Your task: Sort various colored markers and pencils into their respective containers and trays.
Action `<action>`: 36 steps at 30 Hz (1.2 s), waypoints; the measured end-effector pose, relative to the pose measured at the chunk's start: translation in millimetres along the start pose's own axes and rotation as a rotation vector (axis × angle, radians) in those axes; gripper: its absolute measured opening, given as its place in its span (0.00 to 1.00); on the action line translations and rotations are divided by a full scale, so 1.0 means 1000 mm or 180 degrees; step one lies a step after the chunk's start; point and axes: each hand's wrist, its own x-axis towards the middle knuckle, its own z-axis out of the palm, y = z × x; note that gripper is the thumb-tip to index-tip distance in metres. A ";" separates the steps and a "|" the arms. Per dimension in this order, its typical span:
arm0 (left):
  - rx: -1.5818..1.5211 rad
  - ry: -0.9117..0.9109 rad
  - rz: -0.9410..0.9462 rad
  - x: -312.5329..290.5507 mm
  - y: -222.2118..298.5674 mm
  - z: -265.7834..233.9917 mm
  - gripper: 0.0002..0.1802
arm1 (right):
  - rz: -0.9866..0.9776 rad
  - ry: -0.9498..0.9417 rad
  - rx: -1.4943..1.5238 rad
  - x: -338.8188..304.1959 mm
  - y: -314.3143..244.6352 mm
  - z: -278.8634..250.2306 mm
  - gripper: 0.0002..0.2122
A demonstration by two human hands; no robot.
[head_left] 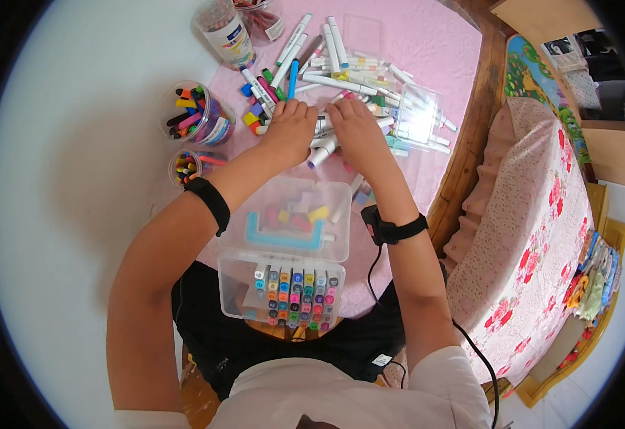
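Note:
My left hand (292, 130) reaches into a loose pile of white-barrelled markers (361, 87), its fingers bent downward and close together; what they grip is hidden. Close beside it, my right hand (357, 130) has its fingers curled at a marker with a pinkish-red end (340, 96). Between and below the hands lies a thick white marker with a purple end (321, 154). A blue marker (293, 77) stands out just beyond my left fingers. Nearer to me, an open clear plastic case (228, 304) holds rows of upright markers with coloured, labelled ends (295, 294).
On the left stand a clear tub of coloured pens (216, 129) and a smaller cup of crayon-like sticks (185, 169). Two more containers, one a pencil jar (228, 36), are at the back. A clear lid (420, 118) lies right. Beyond the pink cloth's edge is a flowered cover (520, 264).

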 end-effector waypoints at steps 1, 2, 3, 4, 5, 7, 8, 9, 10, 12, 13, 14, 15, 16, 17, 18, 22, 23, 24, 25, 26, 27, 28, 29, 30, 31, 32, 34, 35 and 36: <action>0.0110 0.0065 0.0079 -0.001 -0.002 0.004 0.28 | -0.0080 -0.0038 0.0176 0.000 -0.002 0.002 0.17; 0.0221 0.0133 0.0162 -0.002 -0.004 0.003 0.24 | -0.0084 -0.0033 0.0165 0.000 -0.005 0.002 0.17; 0.0224 0.0149 0.0163 -0.004 -0.008 0.002 0.24 | -0.0230 0.0041 0.0080 -0.001 -0.008 0.002 0.14; 0.0210 0.0191 0.0214 -0.007 -0.011 -0.001 0.22 | -0.0378 0.0118 -0.0009 -0.001 -0.011 0.001 0.12; 0.0189 0.0224 0.0274 -0.010 -0.011 -0.008 0.21 | -0.0373 0.0124 -0.0021 -0.003 -0.014 -0.001 0.12; 0.0032 0.0252 0.0376 -0.016 -0.010 -0.024 0.22 | -0.0277 0.0116 0.0041 -0.004 -0.020 -0.006 0.11; -0.0112 0.0229 0.0445 -0.020 -0.010 -0.034 0.22 | -0.0280 0.0125 0.0065 -0.004 -0.024 -0.011 0.11; -0.0095 0.0214 0.0436 -0.023 -0.010 -0.041 0.22 | -0.0283 0.0168 0.0102 -0.004 -0.028 -0.016 0.12; -0.0225 -0.0069 0.0272 -0.023 -0.008 -0.049 0.23 | -0.0285 0.0211 0.0139 -0.004 -0.032 -0.022 0.12; -0.0354 -0.0277 0.0130 -0.029 -0.004 -0.064 0.23 | -0.0317 0.0222 0.0118 -0.005 -0.041 -0.041 0.13; -0.0361 -0.0193 0.0219 -0.034 -0.002 -0.071 0.23 | -0.0335 0.0216 0.0124 -0.006 -0.046 -0.049 0.14; -0.0369 -0.0101 0.0311 -0.038 0.002 -0.082 0.23 | -0.0344 0.0234 0.0093 -0.007 -0.049 -0.057 0.14; -0.0360 -0.0071 0.0325 -0.042 0.005 -0.092 0.23 | -0.0349 0.0224 0.0153 -0.009 -0.053 -0.064 0.17; -0.0420 -0.0085 0.0356 -0.047 0.009 -0.102 0.22 | -0.0351 0.0214 0.0214 -0.012 -0.057 -0.071 0.19; -0.0482 -0.0101 0.0378 -0.053 0.013 -0.115 0.22 | -0.0359 0.0227 0.0194 -0.014 -0.065 -0.083 0.19; -0.0475 -0.0082 0.0387 -0.059 0.017 -0.127 0.22 | -0.0184 0.0072 0.0336 -0.017 -0.073 -0.096 0.22; -0.0670 -0.0476 0.0237 -0.084 0.033 -0.164 0.25 | -0.0070 0.0140 0.0779 -0.032 -0.102 -0.133 0.35; -0.0779 -0.0597 0.0178 -0.091 0.035 -0.169 0.27 | -0.0059 0.0161 0.0770 -0.036 -0.109 -0.139 0.35; -0.0765 -0.0595 0.0199 -0.100 0.036 -0.172 0.27 | -0.0172 0.0220 0.0767 -0.040 -0.116 -0.146 0.39; -0.0996 -0.0439 0.0202 -0.111 0.036 -0.174 0.29 | -0.0285 0.0279 0.0763 -0.044 -0.123 -0.152 0.44; -0.1234 -0.0286 0.0213 -0.121 0.037 -0.175 0.31 | -0.0264 0.0295 0.0752 -0.048 -0.131 -0.159 0.44; -0.1227 -0.0288 0.0239 -0.132 0.038 -0.176 0.31 | -0.0266 0.0233 0.0773 -0.052 -0.140 -0.165 0.45; -0.1408 -0.0273 0.0192 -0.143 0.039 -0.178 0.33 | -0.0270 0.0170 0.0794 -0.056 -0.149 -0.170 0.46; -0.1584 -0.0249 0.0144 -0.152 0.043 -0.183 0.34 | -0.0266 0.0166 0.0745 -0.061 -0.157 -0.174 0.50; -0.1573 -0.0236 0.0167 -0.161 0.048 -0.188 0.34 | -0.0262 0.0187 0.0727 -0.065 -0.163 -0.178 0.50; -0.2223 -0.0403 -0.0141 -0.170 0.055 -0.193 0.33 | -0.0293 0.0131 0.0677 -0.070 -0.169 -0.181 0.50; -0.2866 -0.0571 -0.0458 -0.179 0.059 -0.198 0.33 | -0.0328 0.0078 0.0631 -0.073 -0.177 -0.185 0.51; -0.2930 -0.0528 -0.0506 -0.195 0.061 -0.202 0.33 | -0.0206 -0.0015 0.0532 -0.082 -0.194 -0.194 0.51; -0.3016 -0.0505 -0.0578 -0.203 0.064 -0.204 0.33 | -0.0078 -0.0138 0.0453 -0.088 -0.203 -0.198 0.51; -0.3012 -0.0492 -0.0564 -0.211 0.067 -0.206 0.33 | -0.0081 -0.0127 0.0438 -0.093 -0.210 -0.200 0.51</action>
